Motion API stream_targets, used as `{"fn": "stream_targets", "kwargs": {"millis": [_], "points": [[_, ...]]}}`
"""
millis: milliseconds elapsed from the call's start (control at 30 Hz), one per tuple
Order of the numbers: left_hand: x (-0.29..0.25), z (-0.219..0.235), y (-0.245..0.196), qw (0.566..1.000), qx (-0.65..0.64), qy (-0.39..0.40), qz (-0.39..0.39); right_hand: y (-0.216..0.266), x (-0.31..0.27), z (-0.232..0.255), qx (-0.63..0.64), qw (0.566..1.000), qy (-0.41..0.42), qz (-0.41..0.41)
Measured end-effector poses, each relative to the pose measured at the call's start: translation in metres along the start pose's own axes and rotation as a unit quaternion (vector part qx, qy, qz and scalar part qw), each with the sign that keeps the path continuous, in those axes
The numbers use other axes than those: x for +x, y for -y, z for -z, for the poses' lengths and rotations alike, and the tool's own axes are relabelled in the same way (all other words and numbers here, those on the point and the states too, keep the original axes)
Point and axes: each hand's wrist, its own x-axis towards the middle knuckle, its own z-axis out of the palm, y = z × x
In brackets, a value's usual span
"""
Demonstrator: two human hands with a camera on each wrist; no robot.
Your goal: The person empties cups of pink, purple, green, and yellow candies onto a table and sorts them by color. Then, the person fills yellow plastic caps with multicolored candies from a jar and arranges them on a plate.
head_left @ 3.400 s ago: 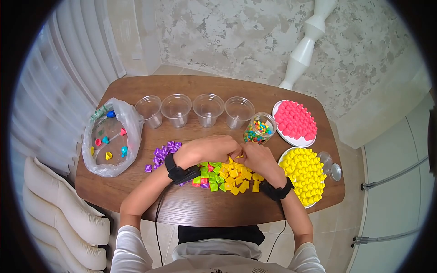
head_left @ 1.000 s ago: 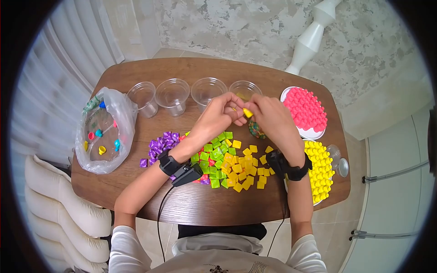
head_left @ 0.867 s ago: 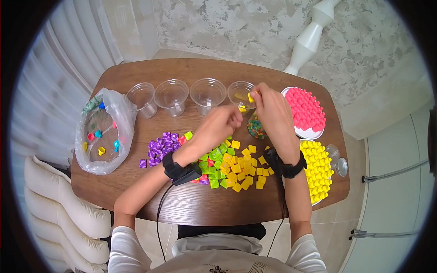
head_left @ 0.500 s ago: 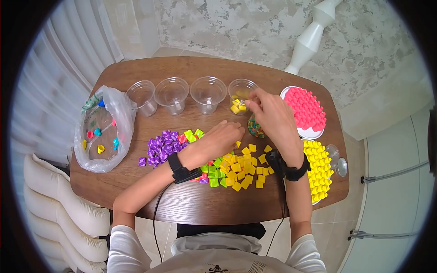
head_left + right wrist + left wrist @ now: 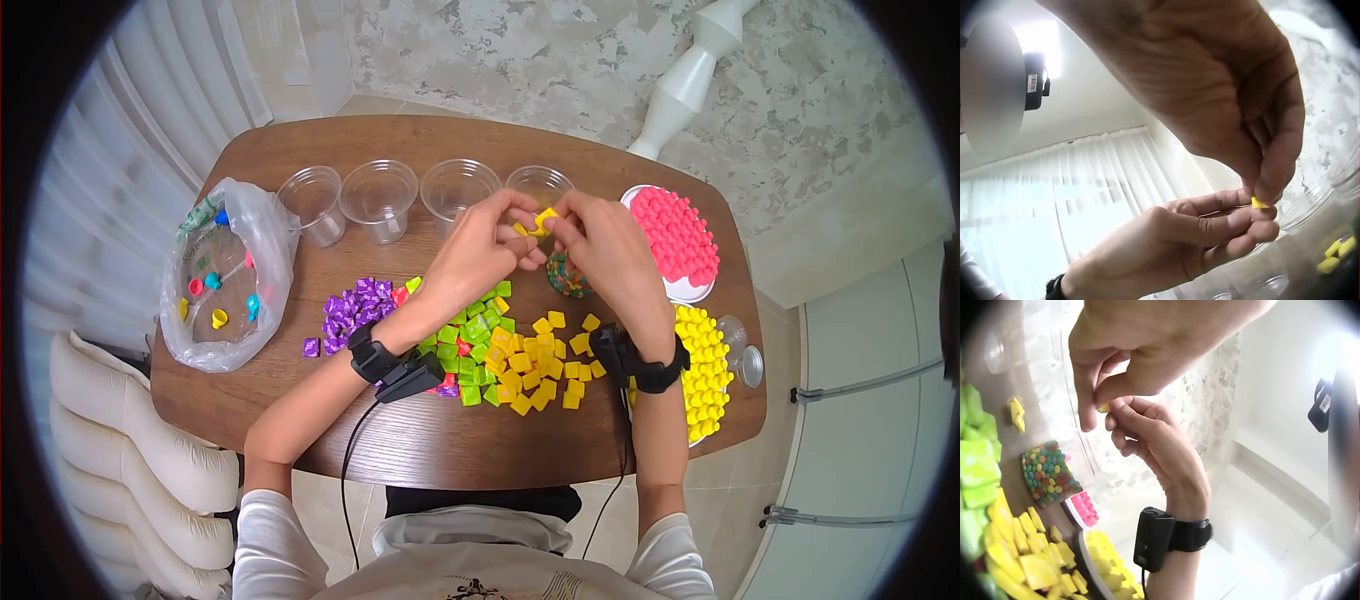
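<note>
Both hands meet in front of the rightmost clear plastic cup (image 5: pixel 540 178). My right hand (image 5: pixel 612 250) pinches a small yellow square candy (image 5: pixel 546 217) between thumb and fingertips. The left hand (image 5: pixel 478 252), palm partly turned up, holds more yellow candy (image 5: pixel 520 230) in its fingers. In the right wrist view the pinched yellow candy (image 5: pixel 1259 203) is right at the left fingertips. Yellow candies (image 5: pixel 1338 253) lie at the bottom of the cup. Below the hands, a loose pile of yellow candies (image 5: pixel 540 365) spreads on the table, beside green candies (image 5: pixel 475 335).
More clear cups (image 5: pixel 380 190) stand in the row leftward. A jar of coloured sweets (image 5: pixel 1050 472) is below the right hand. Plates of pink pieces (image 5: pixel 675 235) and yellow pieces (image 5: pixel 705 370) stand right. Purple candies (image 5: pixel 355 305) and a plastic bag (image 5: pixel 275 320) are left.
Both hands rose from the yellow pile, and yellow candies now lie in the rightmost cup. After dipping over the pile, the left hand is back up against the right with yellow candy.
</note>
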Motion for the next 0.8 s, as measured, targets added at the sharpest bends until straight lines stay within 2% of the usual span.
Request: {"fn": "stream_targets", "kwargs": {"millis": [33,67,100,133,167,233,267,333,500,567,633,800], "points": [[-0.002,0.0,-0.002,0.998,0.054,-0.014,0.019,-0.004,0.005,-0.006,0.008,0.998,-0.059,0.012],[-0.001,0.003,0.004,0.998,0.054,-0.013,0.019,-0.008,0.007,-0.009,0.017,0.993,-0.117,0.025],[0.0,0.009,0.016,0.977,0.208,0.018,-0.036,-0.01,0.007,-0.011,0.017,0.993,-0.117,0.024],[0.001,0.014,0.027,0.929,0.356,0.048,-0.091,-0.008,0.007,-0.012,0.026,0.988,-0.15,0.03],[0.0,0.016,0.034,0.929,0.356,0.048,-0.091,-0.006,0.007,-0.012,0.036,0.982,-0.183,0.037],[-0.003,0.019,0.045,0.842,0.505,0.17,-0.083,-0.002,0.005,-0.009,0.033,0.985,-0.166,0.03],[-0.005,0.021,0.048,0.842,0.505,0.17,-0.083,0.0,0.004,-0.008,0.029,0.988,-0.148,0.023],[-0.009,0.022,0.051,0.791,0.546,0.202,-0.19,0.002,0.001,-0.008,0.025,0.991,-0.132,0.03],[-0.013,0.017,0.046,0.769,0.571,0.216,-0.188,0.006,-0.005,-0.012,-0.032,0.992,-0.106,0.059],[-0.012,0.014,0.042,0.763,0.577,0.222,-0.186,0.007,-0.005,-0.014,-0.035,0.997,-0.059,0.038],[-0.01,0.011,0.037,0.744,0.597,0.257,-0.155,0.006,-0.005,-0.017,-0.046,0.996,-0.064,0.045],[-0.012,0.006,0.033,0.758,0.587,0.269,-0.095,0.004,-0.009,-0.022,-0.076,0.992,-0.07,0.067]]}}
